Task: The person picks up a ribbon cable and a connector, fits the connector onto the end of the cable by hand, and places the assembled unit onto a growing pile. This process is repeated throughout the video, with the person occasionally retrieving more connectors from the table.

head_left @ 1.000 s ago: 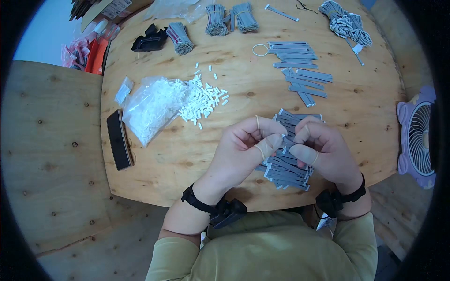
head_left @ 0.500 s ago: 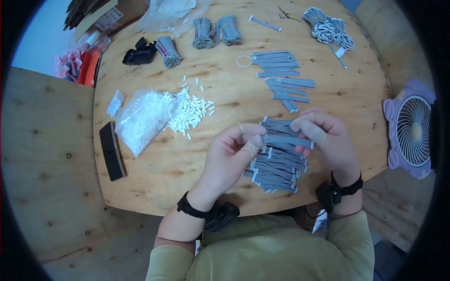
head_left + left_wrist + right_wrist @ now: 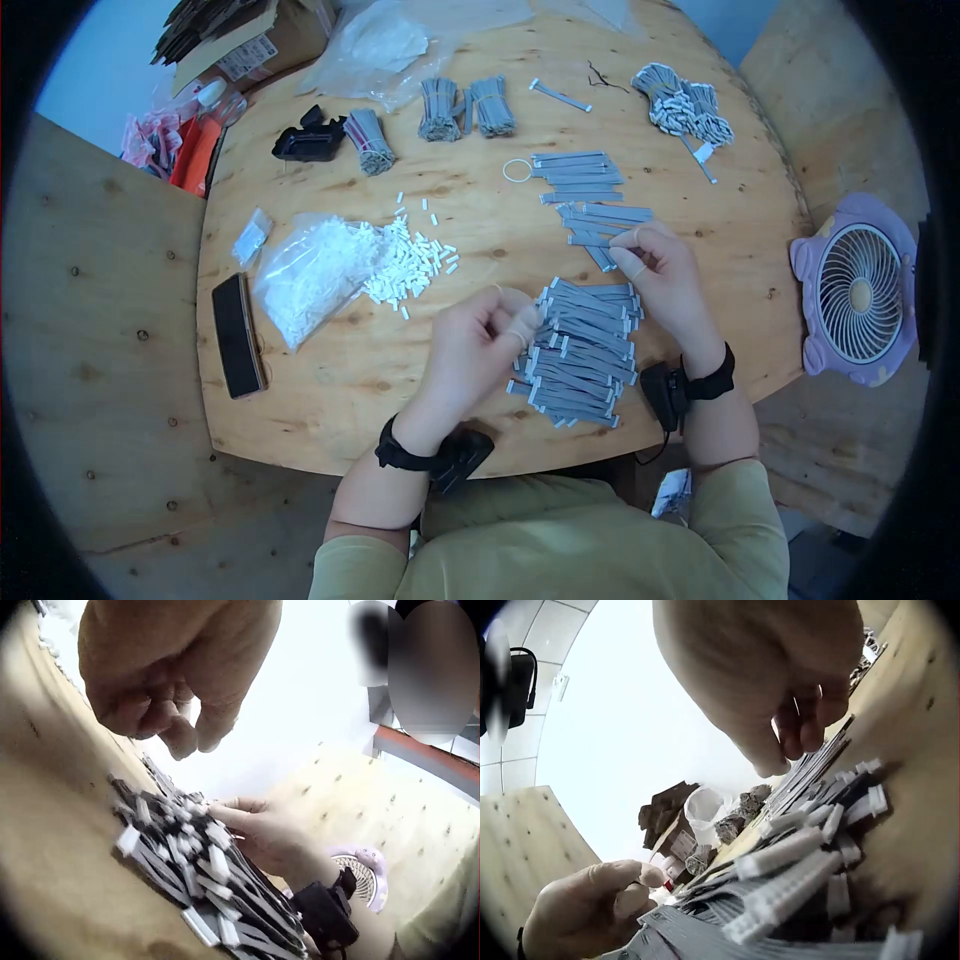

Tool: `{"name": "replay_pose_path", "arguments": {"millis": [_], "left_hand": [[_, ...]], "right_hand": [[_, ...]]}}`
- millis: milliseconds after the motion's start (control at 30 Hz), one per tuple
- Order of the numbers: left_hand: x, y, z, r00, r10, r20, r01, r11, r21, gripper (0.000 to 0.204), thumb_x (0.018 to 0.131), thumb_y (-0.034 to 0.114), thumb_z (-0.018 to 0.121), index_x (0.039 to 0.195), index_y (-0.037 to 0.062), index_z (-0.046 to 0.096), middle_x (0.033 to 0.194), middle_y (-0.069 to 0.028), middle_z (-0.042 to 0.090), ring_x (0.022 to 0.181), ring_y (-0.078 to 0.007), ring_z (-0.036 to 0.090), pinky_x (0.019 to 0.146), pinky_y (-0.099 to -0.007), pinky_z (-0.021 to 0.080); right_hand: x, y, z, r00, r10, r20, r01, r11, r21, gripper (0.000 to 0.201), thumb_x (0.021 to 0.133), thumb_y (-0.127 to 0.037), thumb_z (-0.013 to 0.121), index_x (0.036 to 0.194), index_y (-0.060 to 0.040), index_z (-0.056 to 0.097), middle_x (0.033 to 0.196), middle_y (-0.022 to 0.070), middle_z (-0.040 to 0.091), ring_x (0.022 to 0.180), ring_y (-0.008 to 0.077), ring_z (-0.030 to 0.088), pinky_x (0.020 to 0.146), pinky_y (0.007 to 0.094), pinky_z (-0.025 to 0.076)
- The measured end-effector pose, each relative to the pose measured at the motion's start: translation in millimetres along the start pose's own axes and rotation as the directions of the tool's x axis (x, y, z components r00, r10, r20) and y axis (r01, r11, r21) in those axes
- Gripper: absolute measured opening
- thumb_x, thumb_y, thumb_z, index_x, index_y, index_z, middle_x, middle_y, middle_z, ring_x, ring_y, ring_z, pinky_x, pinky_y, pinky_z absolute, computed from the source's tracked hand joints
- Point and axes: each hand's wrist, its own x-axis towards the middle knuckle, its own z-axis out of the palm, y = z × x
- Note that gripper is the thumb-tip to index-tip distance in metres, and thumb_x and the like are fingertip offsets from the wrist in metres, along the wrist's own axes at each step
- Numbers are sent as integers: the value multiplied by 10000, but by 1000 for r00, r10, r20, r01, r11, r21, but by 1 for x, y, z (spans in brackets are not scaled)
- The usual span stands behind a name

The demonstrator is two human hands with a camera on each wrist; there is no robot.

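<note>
A layered pile of grey ribbon cables (image 3: 580,350) with white end connectors lies near the table's front edge. My left hand (image 3: 485,335) hovers at the pile's left side, fingers loosely curled and thumb near the fingertips, and no cable shows between them in the left wrist view. Farther back, my right hand (image 3: 660,270) is over the near end of a loose spread of ribbon cables (image 3: 605,214), its thumb and fingers apart, the fingertips right at the cables. Pale finger covers are on thumb and forefinger of both hands.
A clear bag of white pieces (image 3: 315,280) spills loose white pieces (image 3: 405,262) at left, beside a phone (image 3: 238,335). Cable bundles (image 3: 440,110), a black holder (image 3: 308,140) and a white-ended cable bundle (image 3: 680,100) stand farther back. A purple fan (image 3: 860,290) is at right.
The ribbon cable stretched between both hands half a second ago is no longer held there. My right hand has moved away from the pile to the loose cables; the left stays beside the pile.
</note>
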Motion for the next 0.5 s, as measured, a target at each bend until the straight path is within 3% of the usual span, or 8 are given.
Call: {"name": "replay_pose_path", "arguments": {"millis": [133, 267, 367, 467, 500], "left_hand": [[13, -13, -22, 977, 16, -212, -37, 995, -93, 97, 801, 68, 555, 856, -6, 585, 607, 64, 471, 561, -5, 380, 521, -163, 330], [18, -12, -45, 936, 40, -350, -69, 995, -70, 99, 795, 50, 555, 862, -12, 594, 638, 42, 517, 572, -19, 408, 541, -167, 355], [22, -25, -57, 904, 111, -413, -89, 993, 72, 75, 777, 41, 573, 831, -2, 603, 655, 38, 519, 585, -29, 419, 557, -174, 370], [23, -33, -58, 907, 185, -379, -76, 956, 283, 72, 735, 32, 604, 804, 16, 609, 654, 5, 526, 592, -68, 455, 562, -204, 391], [23, -32, -56, 898, 229, -375, -91, 932, 350, 76, 710, 40, 610, 784, 22, 604, 652, -25, 517, 614, -124, 463, 578, -247, 392]], "right_hand": [[18, -8, 0, 968, -239, 73, 249, 902, -354, 104, 676, -75, 618, 760, -28, 579, 736, 88, 518, 737, 245, 487, 658, 329, 400], [28, -9, 7, 971, -200, 130, 234, 900, -368, 114, 627, -55, 631, 708, -27, 555, 721, 95, 520, 755, 274, 476, 687, 354, 389], [31, -9, 11, 973, -172, 153, 218, 903, -369, 117, 616, -36, 630, 684, -22, 536, 711, 92, 517, 743, 261, 477, 669, 344, 389], [31, -9, 12, 980, -134, 146, 175, 930, -322, 124, 612, -19, 624, 671, -19, 515, 702, 92, 507, 732, 252, 474, 656, 337, 386], [31, -9, 12, 981, -122, 148, 163, 937, -310, 123, 613, -12, 619, 671, -18, 510, 697, 92, 503, 727, 250, 472, 653, 335, 385]]}}
